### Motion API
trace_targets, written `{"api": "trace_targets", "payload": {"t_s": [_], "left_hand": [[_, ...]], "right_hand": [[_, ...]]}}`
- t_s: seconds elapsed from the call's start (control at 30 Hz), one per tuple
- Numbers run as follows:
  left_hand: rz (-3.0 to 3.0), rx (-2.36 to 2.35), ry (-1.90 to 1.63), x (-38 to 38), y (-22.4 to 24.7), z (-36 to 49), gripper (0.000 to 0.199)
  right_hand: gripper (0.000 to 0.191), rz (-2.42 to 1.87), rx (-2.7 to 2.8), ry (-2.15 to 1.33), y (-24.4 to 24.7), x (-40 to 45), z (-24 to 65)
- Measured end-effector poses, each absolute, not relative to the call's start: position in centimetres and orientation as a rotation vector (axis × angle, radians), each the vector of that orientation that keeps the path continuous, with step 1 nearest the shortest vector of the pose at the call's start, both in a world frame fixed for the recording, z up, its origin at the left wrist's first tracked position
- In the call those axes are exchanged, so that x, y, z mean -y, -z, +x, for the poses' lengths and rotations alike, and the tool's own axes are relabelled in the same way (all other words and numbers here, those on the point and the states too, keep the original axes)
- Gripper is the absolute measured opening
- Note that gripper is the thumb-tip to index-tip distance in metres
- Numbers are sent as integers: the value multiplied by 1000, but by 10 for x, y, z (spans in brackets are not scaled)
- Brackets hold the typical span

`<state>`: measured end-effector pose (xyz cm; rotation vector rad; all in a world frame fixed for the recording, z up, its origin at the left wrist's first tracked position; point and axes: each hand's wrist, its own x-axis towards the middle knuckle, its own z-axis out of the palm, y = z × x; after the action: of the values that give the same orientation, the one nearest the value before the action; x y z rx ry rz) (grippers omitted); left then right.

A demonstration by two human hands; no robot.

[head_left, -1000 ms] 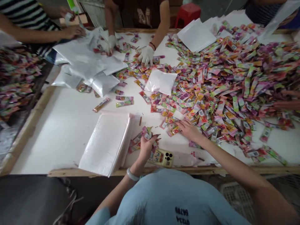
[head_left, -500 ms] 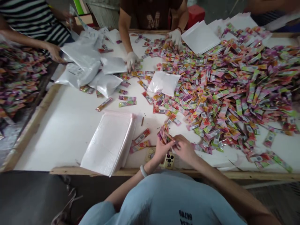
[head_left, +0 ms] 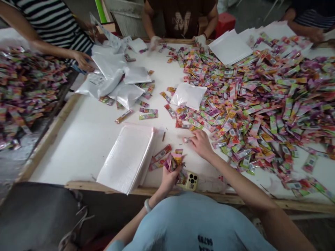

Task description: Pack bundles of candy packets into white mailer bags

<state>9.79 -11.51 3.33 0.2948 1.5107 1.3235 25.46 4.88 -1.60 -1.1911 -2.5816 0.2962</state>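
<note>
My left hand (head_left: 170, 178) is closed round a bunch of colourful stick packets (head_left: 175, 159), whose ends fan out above the fingers. Forward and to the right, my right hand (head_left: 202, 144) pinches one small pinkish packet (head_left: 186, 140) at its fingertips, partly blurred. Beside the left hand lie a few loose packets (head_left: 161, 153) on the white table. A phone in a yellow case (head_left: 192, 180) rests just right of the left wrist, near the table edge. The large heap of packets (head_left: 251, 104) spreads beyond the right hand.
A stack of white bubble mailers (head_left: 127, 153) lies to the left. One filled white pouch (head_left: 188, 96) sits by the heap, and several filled bags (head_left: 106, 75) are piled back left. More white mailers (head_left: 230, 47) lie at the back. Co-workers' hands (head_left: 200, 41) move along the far edges.
My right hand has left the bunch and moved forward, now pinching a packet. The left hand has shifted left with the bunch. The opposite co-worker's gloved hands have drawn back to the far edge.
</note>
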Motion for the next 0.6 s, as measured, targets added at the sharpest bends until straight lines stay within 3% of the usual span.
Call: {"api": "trace_targets", "payload": {"t_s": [0.1,0.17,0.47,0.6], "left_hand": [[280,-1576,-1379,103,-29,103,42],[272,-1565,-1371,93,-26,106,44],[316,-1394,-1315,77,-16,107,42],[294,-1256,-1287,79,-22,105,47]], "right_hand": [[12,-1715,2218,-383,19,-43,253],[11,-1791,2145,-547,17,-32,252],[16,-1031,2194,-1114,-25,32,263],[20,-979,2230,-1036,-37,35,259]]}}
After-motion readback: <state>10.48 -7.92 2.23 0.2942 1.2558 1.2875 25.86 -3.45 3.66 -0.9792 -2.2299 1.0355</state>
